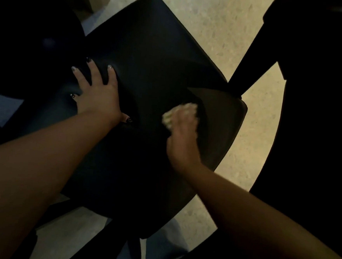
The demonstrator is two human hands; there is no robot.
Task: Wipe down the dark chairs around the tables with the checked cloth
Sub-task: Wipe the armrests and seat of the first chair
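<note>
A dark chair (157, 53) fills the middle of the view, seen from above, its seat and backrest black and smooth. My left hand (97, 91) lies on the chair with fingers spread and straight, pressing on its dark surface. My right hand (183, 130) grips a bunched pale checked cloth (174, 113), which is blurred, and holds it against the chair near its right edge. Only a small part of the cloth shows above my knuckles.
Pale speckled floor (219, 31) shows around the chair. A dark round table edge (317, 139) curves along the right side, with a dark leg or frame (250, 60) running up from the chair's corner. Another dark shape (27, 28) sits at the upper left.
</note>
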